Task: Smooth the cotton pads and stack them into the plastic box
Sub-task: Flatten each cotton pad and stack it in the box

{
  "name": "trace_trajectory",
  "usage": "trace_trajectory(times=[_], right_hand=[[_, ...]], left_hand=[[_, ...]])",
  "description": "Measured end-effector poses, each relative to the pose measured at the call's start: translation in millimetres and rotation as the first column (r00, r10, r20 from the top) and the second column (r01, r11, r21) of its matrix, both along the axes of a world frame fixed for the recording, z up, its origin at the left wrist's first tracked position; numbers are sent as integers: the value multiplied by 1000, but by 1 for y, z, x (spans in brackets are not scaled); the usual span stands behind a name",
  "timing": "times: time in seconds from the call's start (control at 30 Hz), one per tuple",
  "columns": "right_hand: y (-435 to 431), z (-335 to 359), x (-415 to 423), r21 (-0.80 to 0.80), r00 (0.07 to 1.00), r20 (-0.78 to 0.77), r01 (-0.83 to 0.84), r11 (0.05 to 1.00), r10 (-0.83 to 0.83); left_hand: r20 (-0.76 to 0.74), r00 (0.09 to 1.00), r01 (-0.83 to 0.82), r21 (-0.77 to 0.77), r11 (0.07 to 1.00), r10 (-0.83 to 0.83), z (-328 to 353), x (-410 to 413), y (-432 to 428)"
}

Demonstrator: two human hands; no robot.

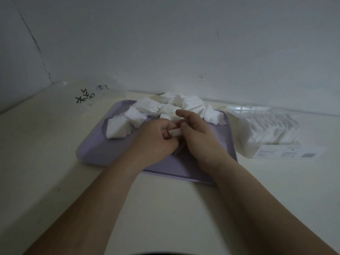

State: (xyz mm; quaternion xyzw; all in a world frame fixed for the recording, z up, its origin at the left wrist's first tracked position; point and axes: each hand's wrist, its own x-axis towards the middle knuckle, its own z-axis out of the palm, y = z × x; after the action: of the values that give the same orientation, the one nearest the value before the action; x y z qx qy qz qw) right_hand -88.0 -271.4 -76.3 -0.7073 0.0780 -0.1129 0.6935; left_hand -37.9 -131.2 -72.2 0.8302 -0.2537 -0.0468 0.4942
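A lilac tray point(95, 150) lies on the pale table, with a loose heap of crumpled white cotton pads point(165, 107) along its far side. Over the tray's middle my left hand point(158, 140) and my right hand point(198, 137) meet and pinch one small white cotton pad point(175, 133) between their fingers; most of that pad is hidden. My right index finger sticks out towards the heap. To the right of the tray stands a clear plastic box point(265, 137) with a row of white pads stacked inside.
A clear lid point(248, 109) lies behind the plastic box. A clear plastic bag with black marker writing point(86, 96) rests at the table's far left. A white wall rises just behind the tray. The table's left edge runs diagonally.
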Motion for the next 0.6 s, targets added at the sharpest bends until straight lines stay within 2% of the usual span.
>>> trace_trajectory(times=[0.1,0.17,0.2,0.3,0.33,0.4,0.47,0.53,0.6], right_hand=[[-2,6,-2,148,995,-1,-94,984,95],[-8,5,-2,200,995,6,-98,975,99],[-12,3,-2,155,997,4,-82,985,83],[-17,-4,-6,-164,1000,24,-11,986,15],[-17,-4,-7,-215,999,32,10,977,-3],[-20,-6,-7,-235,997,53,73,969,-63],[-22,-5,-7,-251,993,61,112,961,-100],[-25,-5,-8,-306,990,60,140,942,-128],[-26,-5,-9,-344,985,52,170,923,-162]], left_hand=[[33,999,5,13,1000,-6,1,-1,1],[9,1000,-24,-61,998,25,3,4,6],[-10,1000,-27,-91,996,26,4,7,8],[-48,999,-8,-68,998,5,8,10,13],[-55,998,-13,-54,998,10,8,12,14],[-4,996,-86,-22,996,86,6,17,18],[170,963,-224,77,972,209,3,25,26],[283,935,-281,224,933,213,1,29,33],[285,944,-262,337,904,168,-2,30,35]])
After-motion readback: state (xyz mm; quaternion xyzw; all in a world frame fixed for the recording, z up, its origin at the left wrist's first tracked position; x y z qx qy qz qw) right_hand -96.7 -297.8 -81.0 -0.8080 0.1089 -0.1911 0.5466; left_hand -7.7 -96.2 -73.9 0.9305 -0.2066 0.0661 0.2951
